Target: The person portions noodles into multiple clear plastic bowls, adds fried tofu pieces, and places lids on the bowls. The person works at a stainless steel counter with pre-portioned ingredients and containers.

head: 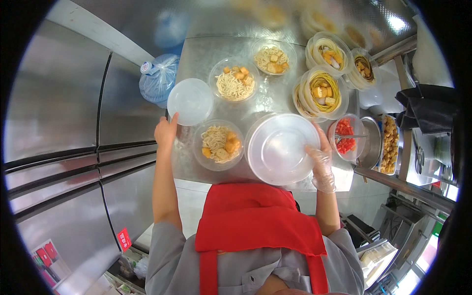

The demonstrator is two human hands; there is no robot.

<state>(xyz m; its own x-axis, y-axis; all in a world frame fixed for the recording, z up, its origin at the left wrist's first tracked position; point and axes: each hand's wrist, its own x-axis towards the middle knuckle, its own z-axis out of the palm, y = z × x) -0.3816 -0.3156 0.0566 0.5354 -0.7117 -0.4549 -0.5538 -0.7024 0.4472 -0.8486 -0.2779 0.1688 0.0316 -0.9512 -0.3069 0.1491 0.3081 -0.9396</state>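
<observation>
My bare left hand (166,132) pinches the near rim of a round translucent plastic lid (190,99) at the left edge of the steel table. On my right hand (321,155) is a clear disposable glove; it grips what looks like a stack of clear plastic bowls (282,147) by the right side. Between my hands stands a clear bowl of noodles with fried tofu pieces (218,145). Two more such bowls, a middle one (235,82) and a far one (274,58), sit beyond it.
Stacked bowls of yellowish strands topped with tofu (324,92) stand at the back right. A bowl of chopped red food (345,135) with a spoon is right of my glove, near a tray of fried pieces (389,143). A blue water jug (158,83) stands left, beside steel cabinet doors (125,99).
</observation>
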